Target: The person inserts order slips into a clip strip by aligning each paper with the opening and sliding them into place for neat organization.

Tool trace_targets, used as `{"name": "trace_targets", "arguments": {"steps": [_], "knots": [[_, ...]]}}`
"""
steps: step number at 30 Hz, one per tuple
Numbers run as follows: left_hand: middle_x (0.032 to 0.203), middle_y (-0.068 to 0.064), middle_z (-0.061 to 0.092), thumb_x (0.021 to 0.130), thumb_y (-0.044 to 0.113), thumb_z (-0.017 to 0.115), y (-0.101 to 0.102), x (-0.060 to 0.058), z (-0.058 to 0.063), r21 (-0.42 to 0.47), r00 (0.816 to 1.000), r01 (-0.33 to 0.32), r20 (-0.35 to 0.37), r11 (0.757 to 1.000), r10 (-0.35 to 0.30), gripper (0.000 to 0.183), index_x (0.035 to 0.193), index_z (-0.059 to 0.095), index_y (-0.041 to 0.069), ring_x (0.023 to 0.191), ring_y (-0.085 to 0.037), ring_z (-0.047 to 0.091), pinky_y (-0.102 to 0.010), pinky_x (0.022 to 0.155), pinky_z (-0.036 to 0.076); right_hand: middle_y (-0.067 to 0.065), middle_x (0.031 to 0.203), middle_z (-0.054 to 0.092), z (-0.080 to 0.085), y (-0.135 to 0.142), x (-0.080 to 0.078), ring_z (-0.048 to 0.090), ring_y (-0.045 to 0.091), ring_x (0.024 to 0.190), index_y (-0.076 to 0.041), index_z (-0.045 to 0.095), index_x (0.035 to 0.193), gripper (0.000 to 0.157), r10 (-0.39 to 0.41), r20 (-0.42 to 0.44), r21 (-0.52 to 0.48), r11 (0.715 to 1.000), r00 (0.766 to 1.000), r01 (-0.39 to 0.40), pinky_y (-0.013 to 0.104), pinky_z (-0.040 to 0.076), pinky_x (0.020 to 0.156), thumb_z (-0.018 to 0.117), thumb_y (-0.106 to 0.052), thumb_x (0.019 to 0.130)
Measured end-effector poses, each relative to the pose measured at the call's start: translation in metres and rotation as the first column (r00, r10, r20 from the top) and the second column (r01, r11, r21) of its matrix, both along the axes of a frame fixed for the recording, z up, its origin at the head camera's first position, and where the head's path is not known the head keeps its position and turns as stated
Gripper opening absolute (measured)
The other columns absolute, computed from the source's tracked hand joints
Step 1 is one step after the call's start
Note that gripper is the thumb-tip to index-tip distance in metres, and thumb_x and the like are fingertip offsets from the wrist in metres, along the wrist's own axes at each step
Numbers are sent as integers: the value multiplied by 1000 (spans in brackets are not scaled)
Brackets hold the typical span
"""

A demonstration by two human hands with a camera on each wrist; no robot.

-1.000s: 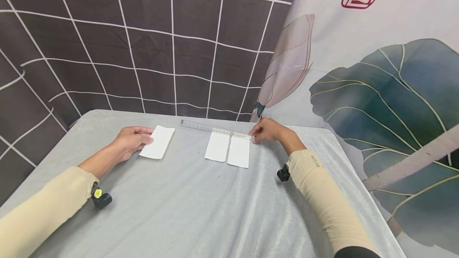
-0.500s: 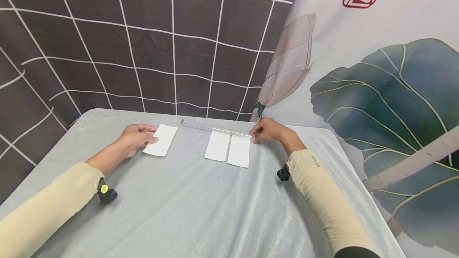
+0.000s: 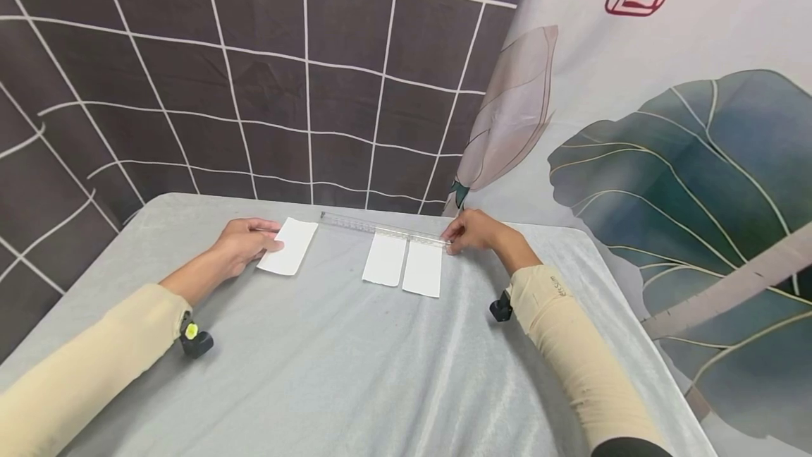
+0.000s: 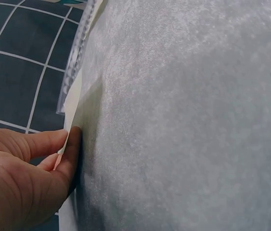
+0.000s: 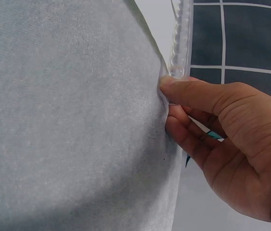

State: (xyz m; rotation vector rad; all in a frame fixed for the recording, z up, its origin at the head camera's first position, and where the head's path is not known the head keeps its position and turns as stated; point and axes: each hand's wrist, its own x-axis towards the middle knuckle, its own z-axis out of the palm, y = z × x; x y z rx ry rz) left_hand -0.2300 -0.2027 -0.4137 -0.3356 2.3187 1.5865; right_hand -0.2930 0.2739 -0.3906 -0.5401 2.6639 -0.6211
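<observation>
My left hand (image 3: 246,244) pinches the left edge of a white paper slip (image 3: 289,247) between thumb and fingers, holding it low over the grey cloth. In the left wrist view the slip (image 4: 72,106) appears nearly edge-on, in front of the left hand's fingertips. At the right, my right hand (image 3: 472,230) pinches the right end of a clear strip (image 3: 355,223) that looks like a plastic binder strip. Two more white slips (image 3: 384,259) hang side by side from the strip's right half, their top edges at it. The right wrist view shows the strip's ridged edge (image 5: 180,43) above the thumb.
Light grey cloth (image 3: 355,372) covers the table. A dark curtain with a white grid (image 3: 254,90) hangs behind its back edge. At the right is a white curtain printed with large leaves (image 3: 698,161). Small black cameras (image 3: 198,344) sit on both wrists.
My left hand has moved right and slightly away from me with its slip, bringing it nearer the strip's left end. The right hand, strip and other two slips stay in place.
</observation>
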Motion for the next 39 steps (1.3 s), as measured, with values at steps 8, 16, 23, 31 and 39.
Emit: {"name": "trace_targets", "arguments": {"steps": [8,16,23,31,39], "knots": [[169,-28,53,104,2,76,6,-3,0,-15,1000,-8,-15,1000,8,65,164,51,-4,126,-18,66,-10,78,57,7,104,84,-1,1,0,66,11,90,-3,87,118,28,-3,6,3,1000,1000,3,21,54,80,91,-6,91],[160,-28,60,102,-1,77,11,-6,0,-6,999,-23,-34,1000,23,64,161,54,-6,101,-5,65,-12,77,59,7,104,84,-1,2,-1,67,12,90,-3,87,118,26,6,2,0,1000,1000,-6,23,55,81,90,-6,92],[153,-25,65,101,-1,79,12,-7,-1,-13,999,-33,-35,999,33,62,159,56,-6,95,-4,63,-12,76,59,9,106,84,0,1,1,67,12,92,-2,87,119,28,4,-1,-11,1000,1000,-4,22,55,81,90,-6,92],[148,-22,68,100,0,79,10,-7,0,-19,999,-29,-32,999,29,61,157,57,-7,96,-5,65,-13,77,60,11,108,85,1,0,1,68,13,93,-2,87,119,28,-11,0,-8,1000,1000,11,21,54,80,91,-6,92],[161,-28,60,102,2,78,14,-8,0,-24,999,-39,-19,999,39,62,159,56,-6,125,-22,67,-11,80,57,11,109,85,0,1,1,70,13,94,-3,87,120,28,-14,-1,-7,1000,1000,14,22,55,80,91,-7,92]]}}
